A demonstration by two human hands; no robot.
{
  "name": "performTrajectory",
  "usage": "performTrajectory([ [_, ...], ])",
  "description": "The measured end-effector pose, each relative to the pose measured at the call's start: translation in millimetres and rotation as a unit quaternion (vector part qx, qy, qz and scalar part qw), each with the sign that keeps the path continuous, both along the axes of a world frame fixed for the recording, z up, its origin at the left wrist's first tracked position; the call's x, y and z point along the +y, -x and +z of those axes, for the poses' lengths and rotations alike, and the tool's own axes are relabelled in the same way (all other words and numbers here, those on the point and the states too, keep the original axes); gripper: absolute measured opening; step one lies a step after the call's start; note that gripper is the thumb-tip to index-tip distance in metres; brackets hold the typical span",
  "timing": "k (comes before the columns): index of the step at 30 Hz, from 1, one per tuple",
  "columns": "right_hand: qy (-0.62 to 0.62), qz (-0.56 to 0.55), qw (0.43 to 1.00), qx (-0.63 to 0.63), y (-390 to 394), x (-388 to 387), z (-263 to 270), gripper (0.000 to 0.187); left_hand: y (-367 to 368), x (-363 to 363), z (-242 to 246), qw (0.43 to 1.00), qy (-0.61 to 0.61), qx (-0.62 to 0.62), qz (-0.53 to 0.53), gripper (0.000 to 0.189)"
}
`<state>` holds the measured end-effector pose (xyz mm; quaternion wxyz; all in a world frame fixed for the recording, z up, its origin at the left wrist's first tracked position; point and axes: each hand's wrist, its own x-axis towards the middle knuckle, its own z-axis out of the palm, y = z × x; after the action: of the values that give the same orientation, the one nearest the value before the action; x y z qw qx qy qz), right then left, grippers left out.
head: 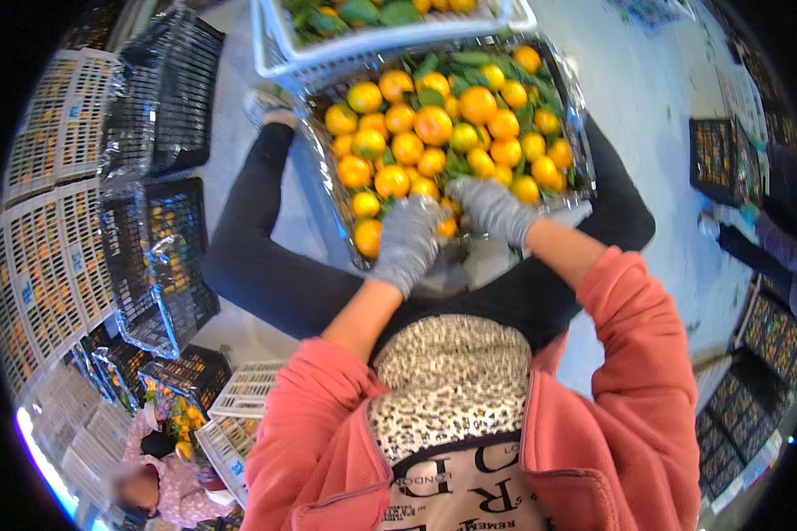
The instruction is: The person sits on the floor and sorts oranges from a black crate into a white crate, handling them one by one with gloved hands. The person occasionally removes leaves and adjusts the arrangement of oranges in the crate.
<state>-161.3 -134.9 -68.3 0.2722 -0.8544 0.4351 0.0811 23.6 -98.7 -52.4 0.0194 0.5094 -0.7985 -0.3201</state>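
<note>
Orange citrus fruits (433, 125) with green leaves fill a black crate lined with clear plastic film (574, 99), set between my legs. My left hand (408, 239), in a grey knit glove, reaches into the crate's near edge, its fingers bent among the fruits. Close to its right, my right hand (495, 206), in a matching glove, also reaches in with bent fingers. A few fruits lie between the two hands. The fingertips are partly hidden, so whether either hand grips a fruit does not show.
A white plastic crate (398, 41) of leafy fruit stands just beyond. Black crates (179, 93) and tall white crates (53, 245) are stacked at left. Another person (179, 484) handles fruit at lower left; one more is at the right edge, near a black crate (714, 159).
</note>
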Motion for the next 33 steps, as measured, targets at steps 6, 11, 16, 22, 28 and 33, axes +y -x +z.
performTrajectory([
  [6,-0.112,0.062,0.981,0.144,-23,-18,-18,0.021,1,6,-2,0.999,0.019,-0.01,0.034,0.038],
  [11,-0.13,0.044,0.981,0.14,-33,-32,-7,0.028,6,-2,-3,0.999,-0.007,-0.039,0.007,0.032],
  [16,-0.137,0.192,0.971,0.027,-36,-100,32,0.023,3,-6,1,0.997,-0.069,-0.026,-0.006,0.036],
  [22,0.171,-0.267,0.942,-0.11,-63,-290,69,0.045,3,-10,2,0.996,-0.092,-0.011,-0.002,0.041],
  [28,0.167,-0.282,0.944,0.027,-92,-329,38,0.071,10,-9,3,0.997,-0.066,-0.038,0.007,0.037],
  [33,0.212,-0.328,0.828,-0.403,-32,-292,55,0.07,4,-3,2,0.999,-0.031,-0.011,0.02,0.025],
])
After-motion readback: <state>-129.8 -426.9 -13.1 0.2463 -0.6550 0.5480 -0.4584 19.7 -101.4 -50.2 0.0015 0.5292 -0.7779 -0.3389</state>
